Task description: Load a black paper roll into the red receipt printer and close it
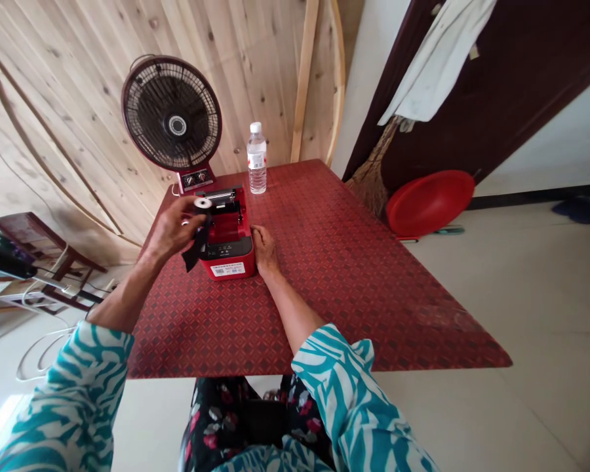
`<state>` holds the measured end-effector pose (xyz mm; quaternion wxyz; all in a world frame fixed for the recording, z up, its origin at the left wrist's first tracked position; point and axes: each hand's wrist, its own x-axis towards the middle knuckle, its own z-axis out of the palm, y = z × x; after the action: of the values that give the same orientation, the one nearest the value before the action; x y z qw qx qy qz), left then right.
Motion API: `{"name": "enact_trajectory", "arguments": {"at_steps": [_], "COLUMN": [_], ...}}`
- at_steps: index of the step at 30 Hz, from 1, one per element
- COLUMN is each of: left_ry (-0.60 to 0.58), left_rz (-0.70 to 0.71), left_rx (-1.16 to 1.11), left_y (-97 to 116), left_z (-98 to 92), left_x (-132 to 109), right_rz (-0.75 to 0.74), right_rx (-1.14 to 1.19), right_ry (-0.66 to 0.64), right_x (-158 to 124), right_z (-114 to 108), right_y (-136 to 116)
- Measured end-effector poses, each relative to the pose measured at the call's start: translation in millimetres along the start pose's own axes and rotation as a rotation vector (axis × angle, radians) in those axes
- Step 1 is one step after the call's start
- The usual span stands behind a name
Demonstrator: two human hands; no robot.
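Desk fan, water bottle on tablecloth; red basin beside straw broom.

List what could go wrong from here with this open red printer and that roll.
The black strip hanging from the white-cored roll in the left hand could snag or crease on the open red plastic printer. The clear plastic water bottle stands close beside the printer, so a slip might tip it, though its white cap looks on.

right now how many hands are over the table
2: the left hand holds a roll at the printer; the right hand rests at the printer's side.
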<state>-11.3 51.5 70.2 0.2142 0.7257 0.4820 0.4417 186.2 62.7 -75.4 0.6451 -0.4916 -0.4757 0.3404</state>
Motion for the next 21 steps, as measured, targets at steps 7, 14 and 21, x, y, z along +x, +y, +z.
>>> {"name": "enact_trajectory", "arguments": {"at_steps": [7, 14, 21], "left_ry": [0.163, 0.087, 0.122], "left_rz": [-0.364, -0.396, -0.369], "left_rx": [-0.170, -0.282, -0.356], "left_y": [-88.4, -108.1, -124.4], "left_z": [-18.8, -8.9, -23.7], "left_x": [-54.1, -73.3, -25.7], "right_rz": [0.006, -0.005, -0.016], "right_rx": [0.038, 0.048, 0.040], "right_ry": [0.005, 0.015, 0.007], "right_x": [0.1, 0.4, 2.0], "right_z": [-1.2, -1.7, -2.9], "right_y": [2.3, 4.6, 7.0]}}
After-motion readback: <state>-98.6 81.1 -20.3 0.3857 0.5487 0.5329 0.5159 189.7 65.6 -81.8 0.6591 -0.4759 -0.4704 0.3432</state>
